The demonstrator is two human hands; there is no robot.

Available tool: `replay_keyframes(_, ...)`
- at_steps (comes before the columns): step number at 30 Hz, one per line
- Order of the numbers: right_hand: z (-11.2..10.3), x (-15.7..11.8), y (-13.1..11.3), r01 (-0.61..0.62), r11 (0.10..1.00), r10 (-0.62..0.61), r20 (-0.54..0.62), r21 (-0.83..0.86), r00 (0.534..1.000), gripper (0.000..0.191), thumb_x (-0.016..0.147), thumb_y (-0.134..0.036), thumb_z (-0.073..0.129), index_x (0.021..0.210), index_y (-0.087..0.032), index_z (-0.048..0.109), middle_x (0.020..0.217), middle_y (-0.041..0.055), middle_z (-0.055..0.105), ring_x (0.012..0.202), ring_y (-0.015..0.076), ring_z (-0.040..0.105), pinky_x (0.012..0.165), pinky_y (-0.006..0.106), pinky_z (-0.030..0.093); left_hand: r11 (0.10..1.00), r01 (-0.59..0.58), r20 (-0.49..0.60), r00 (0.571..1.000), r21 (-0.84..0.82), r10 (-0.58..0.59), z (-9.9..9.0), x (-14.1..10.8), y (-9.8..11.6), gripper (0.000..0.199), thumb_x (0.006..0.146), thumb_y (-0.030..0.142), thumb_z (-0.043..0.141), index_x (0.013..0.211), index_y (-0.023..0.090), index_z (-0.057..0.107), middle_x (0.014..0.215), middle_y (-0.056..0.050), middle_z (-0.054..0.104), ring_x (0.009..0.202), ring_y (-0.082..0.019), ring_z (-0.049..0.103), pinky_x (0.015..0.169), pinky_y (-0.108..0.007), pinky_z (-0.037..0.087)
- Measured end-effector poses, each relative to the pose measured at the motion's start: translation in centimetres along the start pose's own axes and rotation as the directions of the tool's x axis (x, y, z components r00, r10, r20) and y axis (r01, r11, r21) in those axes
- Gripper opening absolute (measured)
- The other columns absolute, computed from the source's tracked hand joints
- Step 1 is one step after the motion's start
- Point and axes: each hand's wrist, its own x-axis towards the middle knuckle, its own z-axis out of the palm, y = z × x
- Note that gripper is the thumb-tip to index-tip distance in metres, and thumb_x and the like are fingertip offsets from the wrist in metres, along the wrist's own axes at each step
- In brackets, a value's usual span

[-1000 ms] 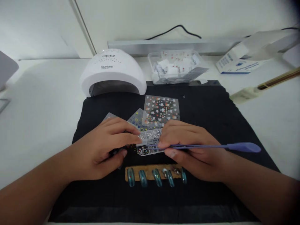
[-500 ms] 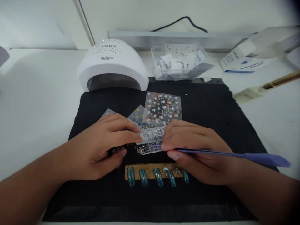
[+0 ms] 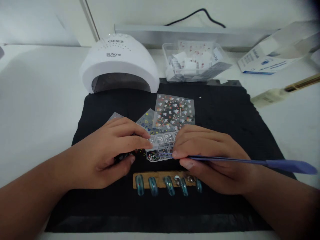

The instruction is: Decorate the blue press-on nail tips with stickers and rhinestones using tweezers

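My right hand [image 3: 212,156] pinches blue-purple tweezers [image 3: 230,160] between thumb and fingers. Their tips reach into a compartment of a clear, divided rhinestone case [image 3: 162,137], over small dark and silvery pieces. The case's lid is raised, and its right end is hidden behind my right hand. My left hand [image 3: 112,151] rests with its fingers stretched out, fingertips touching the left end of the case and the thumb apart below. Just in front of the case, several glossy teal nail tips [image 3: 169,185] are lined up on a wooden strip [image 3: 160,175].
Sticker sheets [image 3: 173,110] lie behind the case on a black mat [image 3: 120,206]. At the back stand a white nail lamp [image 3: 120,63], a clear plastic bin [image 3: 197,71] of packets and a white box [image 3: 260,61]. A bottle with a gold-coloured stem [image 3: 271,96] is at right.
The whole view has shifted slightly, with the scene sitting a little higher. The tweezers stay at the same compartment, and both hands keep nearly the same pose.
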Motion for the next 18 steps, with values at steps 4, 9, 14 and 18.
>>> replay_keyframes(4, 0.05, -0.03, -0.02, 0.014, 1.000, -0.014, -0.003, 0.011, 1.000, 0.007, 0.088, -0.012, 0.057, 0.091, -0.012, 0.063, 0.078, 0.0053, 0.068, 0.077, 0.0143, 0.063, 0.078, 0.033, 0.052, 1.000, 0.008, 0.013, 1.000, 0.004, -0.008, 0.04, 0.02, 0.00, 0.035, 0.085, 0.006, 0.051, 0.115, 0.022, 0.059, 0.122, -0.007, 0.062, 0.113, -0.021, 0.056, 0.101, -0.041, 0.041)
replay_keyframes(9, 0.03, -0.02, -0.04, 0.019, 1.000, -0.019, 0.004, 0.016, 1.000, 0.007, 0.089, -0.012, 0.056, 0.092, -0.013, 0.062, 0.080, 0.0054, 0.069, 0.079, 0.0143, 0.064, 0.079, 0.033, 0.052, 1.000, -0.006, -0.019, 1.000, -0.013, 0.005, 0.23, -0.03, -0.14, 0.034, 0.086, 0.007, 0.051, 0.115, 0.022, 0.060, 0.121, -0.006, 0.062, 0.111, -0.021, 0.056, 0.098, -0.040, 0.041)
replay_keyframes(14, 0.01, -0.07, 0.00, 0.017, 1.000, -0.017, 0.017, 0.006, 1.000, 0.008, 0.089, -0.012, 0.055, 0.092, -0.013, 0.062, 0.079, 0.0055, 0.068, 0.078, 0.0142, 0.063, 0.077, 0.032, 0.052, 1.000, 0.007, 0.002, 1.000, -0.002, -0.007, 0.16, -0.02, -0.10, 0.035, 0.085, 0.006, 0.051, 0.116, 0.022, 0.059, 0.122, -0.007, 0.062, 0.111, -0.021, 0.057, 0.099, -0.040, 0.042)
replay_keyframes(18, 0.05, 0.01, -0.07, 0.007, 1.000, -0.007, 0.013, 0.013, 1.000, 0.008, 0.088, -0.010, 0.056, 0.091, -0.012, 0.063, 0.079, 0.0057, 0.068, 0.077, 0.0140, 0.062, 0.076, 0.032, 0.051, 1.000, 0.009, 0.005, 1.000, 0.001, -0.009, 0.02, -0.03, -0.01, 0.036, 0.085, 0.006, 0.051, 0.115, 0.022, 0.060, 0.123, -0.006, 0.062, 0.111, -0.021, 0.057, 0.098, -0.039, 0.043)
